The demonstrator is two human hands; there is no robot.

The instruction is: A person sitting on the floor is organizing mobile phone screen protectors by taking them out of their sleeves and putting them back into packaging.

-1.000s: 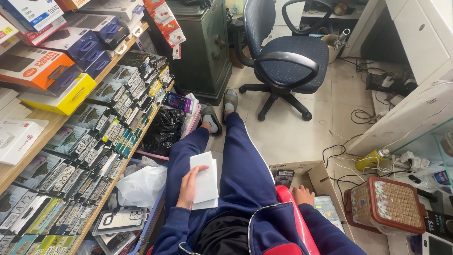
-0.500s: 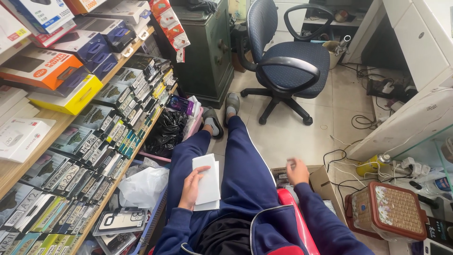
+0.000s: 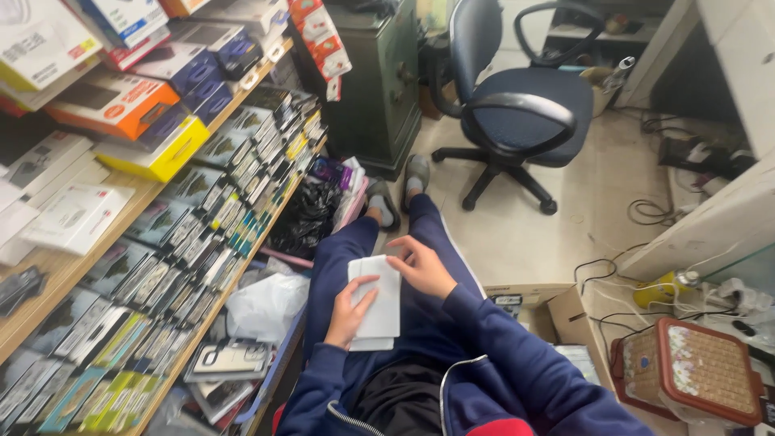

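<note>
1. White flat packets point(image 3: 376, 300), a small stack of two or three, lie on the person's lap at centre frame, on the dark blue trousers point(image 3: 339, 258). They look thin, light and fairly stiff, like slim card boxes or sleeves; the surface is smooth and probably a bit slippery. The stack is not squared up, since the bottom one sticks out at the lower edge.
2. Left hand point(image 3: 352, 311): fingers curled over the left long edge and thumb on top, so it is partly closed and pinning the stack to the thigh.
3. Right hand point(image 3: 421, 265): loosely open, fingertips touching the upper right corner of the top packet, not wrapped around it.
4. Best hold, as a judgement: pinch the long edges, thumb on top and fingers beneath. The flat faces give little grip, and the loose stack could slide apart.
5. Left of frame: wooden shelves point(image 3: 56, 270) with rows of small packaged phone accessories point(image 3: 202, 242); orange and yellow boxes point(image 3: 129, 113) sit upper left.
6. White plastic bag point(image 3: 266, 303) lies just beside the left knee, a black bag point(image 3: 303, 218) above it.
7. Upper centre: blue office chair point(image 3: 517, 105) on the tiled floor point(image 3: 517, 234); a dark green safe point(image 3: 379, 81) stands to its left.
8. Lower right: woven red-rimmed box point(image 3: 686, 367), with cables nearby.
</note>
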